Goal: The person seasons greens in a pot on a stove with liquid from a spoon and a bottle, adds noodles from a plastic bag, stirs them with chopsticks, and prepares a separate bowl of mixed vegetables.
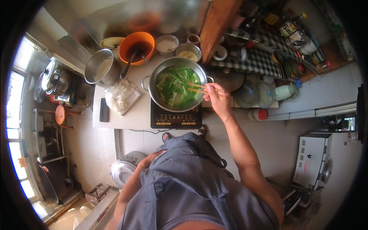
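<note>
My right hand (217,93) grips a pair of wooden chopsticks (197,85), whose tips reach over the right side of a two-handled steel pot (153,99). In the pot, chopped green leafy vegetables (178,83) lie in liquid. The pot stands on a black induction cooker (176,120) with a lit display. My left hand (153,158) rests against the grey apron (184,161) at my waist. Its fingers are partly hidden, so I cannot tell whether it holds anything.
Behind the pot stand an orange bowl (123,47) with dark liquid and a ladle (128,64), and several small bowls. To the left are a steel pot (90,64), a plastic bag of white food (116,99) and a phone (104,110). A wooden post (217,26) rises behind, right.
</note>
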The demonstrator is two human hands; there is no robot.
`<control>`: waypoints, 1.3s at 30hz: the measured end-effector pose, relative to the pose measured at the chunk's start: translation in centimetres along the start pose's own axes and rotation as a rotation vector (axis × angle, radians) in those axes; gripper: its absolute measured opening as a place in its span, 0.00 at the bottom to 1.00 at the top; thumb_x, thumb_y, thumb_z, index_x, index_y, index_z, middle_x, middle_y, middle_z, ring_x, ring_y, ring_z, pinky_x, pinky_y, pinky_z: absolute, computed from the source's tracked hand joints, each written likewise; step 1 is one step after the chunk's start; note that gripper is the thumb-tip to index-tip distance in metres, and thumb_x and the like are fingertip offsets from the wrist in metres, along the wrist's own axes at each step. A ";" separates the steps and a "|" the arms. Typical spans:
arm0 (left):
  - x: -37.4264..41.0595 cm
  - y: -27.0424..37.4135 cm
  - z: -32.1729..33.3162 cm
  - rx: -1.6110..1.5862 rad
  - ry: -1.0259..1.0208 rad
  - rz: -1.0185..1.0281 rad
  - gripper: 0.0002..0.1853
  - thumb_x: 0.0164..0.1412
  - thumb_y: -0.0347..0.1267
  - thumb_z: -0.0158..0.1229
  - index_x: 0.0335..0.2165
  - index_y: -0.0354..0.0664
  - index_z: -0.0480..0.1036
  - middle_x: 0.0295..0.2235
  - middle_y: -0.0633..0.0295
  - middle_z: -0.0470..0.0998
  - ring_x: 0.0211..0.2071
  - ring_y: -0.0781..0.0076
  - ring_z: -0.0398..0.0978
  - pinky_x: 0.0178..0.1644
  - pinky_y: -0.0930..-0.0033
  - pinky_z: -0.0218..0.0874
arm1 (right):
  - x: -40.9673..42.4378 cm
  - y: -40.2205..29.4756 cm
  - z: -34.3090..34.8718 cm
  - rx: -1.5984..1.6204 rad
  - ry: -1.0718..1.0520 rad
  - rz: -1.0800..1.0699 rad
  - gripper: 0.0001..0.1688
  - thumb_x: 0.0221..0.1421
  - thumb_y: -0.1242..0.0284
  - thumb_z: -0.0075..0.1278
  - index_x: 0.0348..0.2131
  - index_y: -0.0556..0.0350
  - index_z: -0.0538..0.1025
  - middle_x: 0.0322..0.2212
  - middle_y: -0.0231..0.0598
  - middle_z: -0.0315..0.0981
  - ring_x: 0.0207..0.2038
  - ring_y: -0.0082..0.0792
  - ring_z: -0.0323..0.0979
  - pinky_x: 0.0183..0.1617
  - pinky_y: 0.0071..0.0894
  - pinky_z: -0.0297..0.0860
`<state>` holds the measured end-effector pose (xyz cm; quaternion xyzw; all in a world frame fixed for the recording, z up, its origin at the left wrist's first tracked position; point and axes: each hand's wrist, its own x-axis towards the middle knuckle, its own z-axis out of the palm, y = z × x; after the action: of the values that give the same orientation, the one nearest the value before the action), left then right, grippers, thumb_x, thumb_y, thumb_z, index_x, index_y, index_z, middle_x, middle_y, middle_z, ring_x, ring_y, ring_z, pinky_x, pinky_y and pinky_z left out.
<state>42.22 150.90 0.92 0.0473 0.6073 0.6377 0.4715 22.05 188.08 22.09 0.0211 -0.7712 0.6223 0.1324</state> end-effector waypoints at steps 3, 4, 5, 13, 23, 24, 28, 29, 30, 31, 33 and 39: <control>2.3 -1.6 1.5 0.012 -0.055 0.007 0.27 0.67 0.48 0.51 0.57 0.43 0.69 0.52 0.46 0.74 0.54 0.55 0.71 0.58 0.65 0.61 | 0.9 -0.6 -4.0 0.109 0.025 0.012 0.13 0.67 0.69 0.47 0.40 0.62 0.77 0.28 0.32 0.75 0.25 0.19 0.73 0.29 0.17 0.70; 3.5 -1.7 2.1 0.050 -0.064 0.010 0.27 0.66 0.47 0.51 0.56 0.42 0.70 0.52 0.46 0.74 0.53 0.55 0.71 0.57 0.65 0.61 | 1.4 -1.7 -5.7 0.137 0.044 0.070 0.12 0.67 0.70 0.48 0.38 0.63 0.77 0.28 0.33 0.75 0.26 0.20 0.72 0.30 0.18 0.69; 3.9 -2.0 2.9 0.090 -0.058 0.008 0.27 0.66 0.47 0.51 0.56 0.42 0.70 0.52 0.46 0.74 0.53 0.55 0.72 0.56 0.65 0.62 | 1.7 -2.6 -7.3 0.166 0.063 0.128 0.11 0.66 0.71 0.48 0.36 0.64 0.77 0.28 0.34 0.74 0.27 0.21 0.72 0.31 0.19 0.68; 10.9 -4.1 7.7 0.807 0.244 0.082 0.24 0.65 0.44 0.54 0.54 0.41 0.72 0.49 0.46 0.76 0.48 0.58 0.76 0.51 0.64 0.66 | 9.5 -6.3 -24.6 -0.121 0.235 -0.365 0.11 0.68 0.71 0.43 0.32 0.60 0.71 0.31 0.35 0.71 0.28 0.24 0.70 0.31 0.25 0.66; 12.3 4.0 15.3 0.408 0.885 0.066 0.13 0.53 0.22 0.57 0.38 0.37 0.80 0.33 0.52 0.83 0.36 0.63 0.81 0.41 0.66 0.70 | 30.0 -9.3 -32.1 -0.677 0.522 -0.465 0.21 0.57 0.63 0.56 0.36 0.67 0.74 0.32 0.59 0.76 0.38 0.61 0.74 0.42 0.47 0.70; 12.1 5.9 15.6 0.098 0.917 0.103 0.14 0.51 0.19 0.57 0.38 0.35 0.80 0.31 0.54 0.83 0.34 0.71 0.80 0.38 0.72 0.70 | 32.3 -9.6 -32.1 -0.707 0.568 -0.425 0.23 0.55 0.61 0.57 0.37 0.67 0.75 0.33 0.61 0.76 0.40 0.61 0.75 0.43 0.49 0.71; 10.8 18.0 18.1 -0.042 1.073 0.259 0.14 0.52 0.19 0.61 0.40 0.33 0.78 0.32 0.59 0.81 0.33 0.75 0.78 0.39 0.75 0.69 | 41.5 -8.9 -32.4 -0.885 0.591 -0.291 0.28 0.52 0.59 0.58 0.42 0.67 0.76 0.39 0.59 0.77 0.44 0.57 0.75 0.48 0.50 0.71; 11.1 20.0 17.9 -0.050 1.121 0.326 0.15 0.52 0.19 0.61 0.41 0.33 0.78 0.33 0.59 0.81 0.33 0.75 0.78 0.39 0.75 0.69 | 42.9 -9.1 -32.7 -0.949 0.560 -0.254 0.29 0.52 0.57 0.57 0.42 0.66 0.76 0.40 0.60 0.77 0.45 0.57 0.75 0.49 0.50 0.70; 11.3 21.3 17.0 -0.029 1.140 0.397 0.15 0.53 0.19 0.62 0.41 0.33 0.78 0.32 0.60 0.81 0.34 0.74 0.78 0.40 0.75 0.69 | 45.1 -8.7 -33.1 -0.948 0.558 -0.182 0.30 0.52 0.55 0.53 0.44 0.62 0.77 0.41 0.61 0.77 0.47 0.54 0.75 0.52 0.50 0.68; 11.3 23.3 16.5 -0.008 1.164 0.459 0.14 0.54 0.19 0.62 0.42 0.34 0.77 0.31 0.60 0.81 0.34 0.74 0.78 0.41 0.75 0.69 | 45.7 -8.8 -32.5 -1.005 0.561 -0.134 0.31 0.51 0.53 0.52 0.44 0.60 0.77 0.42 0.60 0.77 0.48 0.52 0.76 0.53 0.48 0.67; 11.3 28.3 16.6 0.157 1.246 0.342 0.14 0.57 0.21 0.61 0.44 0.33 0.76 0.37 0.57 0.80 0.38 0.71 0.78 0.44 0.73 0.70 | 46.7 -8.9 -32.8 -0.946 0.470 -0.041 0.33 0.50 0.52 0.51 0.46 0.59 0.77 0.42 0.57 0.78 0.47 0.50 0.77 0.52 0.51 0.66; 13.4 31.0 14.6 0.377 1.285 0.603 0.17 0.61 0.23 0.57 0.49 0.32 0.72 0.52 0.51 0.72 0.46 0.63 0.77 0.50 0.66 0.71 | 48.4 -7.8 -33.1 -0.747 0.515 -0.057 0.35 0.40 0.55 0.65 0.40 0.68 0.79 0.32 0.55 0.80 0.39 0.48 0.78 0.43 0.42 0.70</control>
<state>27.25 176.05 23.23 -0.0907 0.8237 0.5265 -0.1899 -17.22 224.68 46.94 -0.1624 -0.8839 0.2827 0.3354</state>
